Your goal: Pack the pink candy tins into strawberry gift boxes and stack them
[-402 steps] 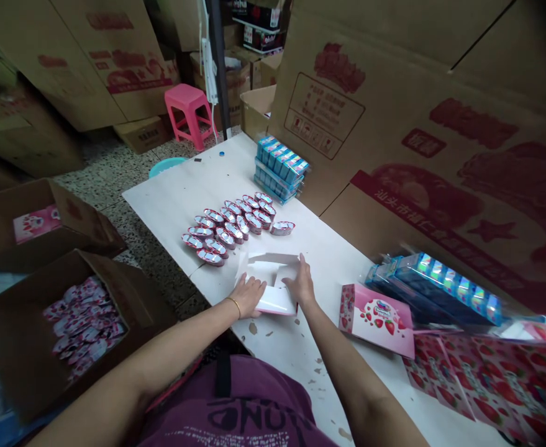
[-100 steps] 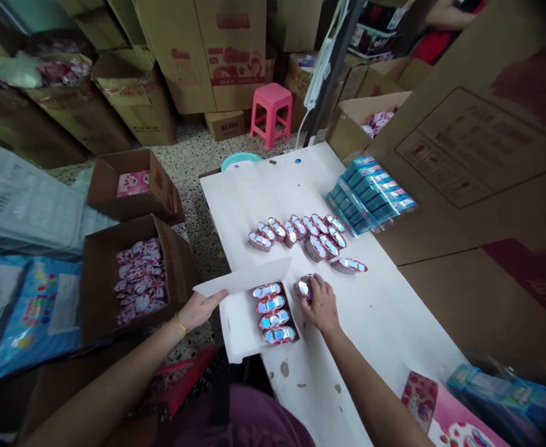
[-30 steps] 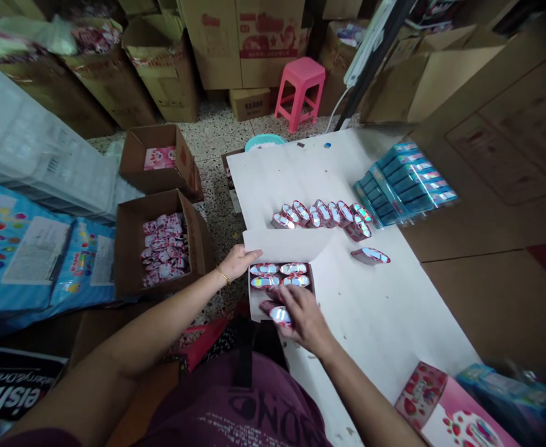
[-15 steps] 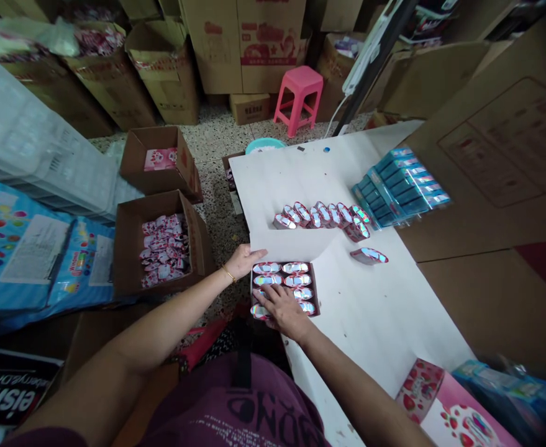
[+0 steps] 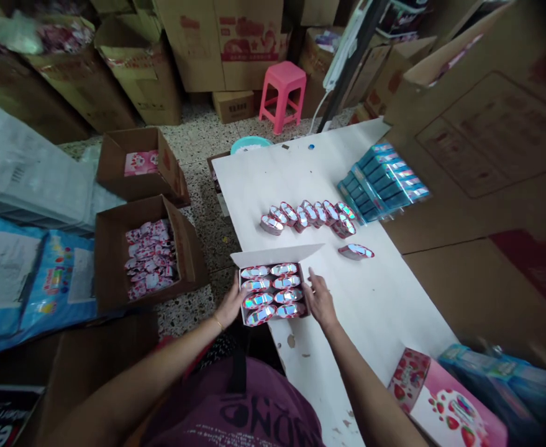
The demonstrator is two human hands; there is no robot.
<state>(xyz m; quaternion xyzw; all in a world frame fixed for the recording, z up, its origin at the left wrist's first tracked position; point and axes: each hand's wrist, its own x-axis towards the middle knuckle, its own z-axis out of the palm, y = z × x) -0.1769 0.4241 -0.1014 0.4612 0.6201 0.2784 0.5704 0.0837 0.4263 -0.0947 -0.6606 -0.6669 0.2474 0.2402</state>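
A small open carton [image 5: 279, 255] sits at the table's near left edge with its white lid flap raised at the back. Inside stand shiny-topped, red-edged packets [image 5: 287, 282] in two columns. My left hand [image 5: 230, 304] grips the carton's left wall, thumb on the rim. On the opposite wall, my right hand [image 5: 320, 300] presses with its fingers, some of them stretched outward. Behind the carton is a cluster of matching loose packets [image 5: 302, 217]. One single packet [image 5: 356, 251] lies apart to the right.
Teal wrapped boxes [image 5: 379, 183] stand at the table's right edge, and a pink strawberry-print box [image 5: 454, 400] at the near right. Left of the white table [image 5: 370, 298], an open carton of wrapped packets [image 5: 186, 248] sits on the floor. A pink stool [image 5: 282, 93] stands beyond.
My right hand has moved off the packet tops to the carton's right side. My left hand has gone from the flap to the left wall. The carton appears slightly shifted.
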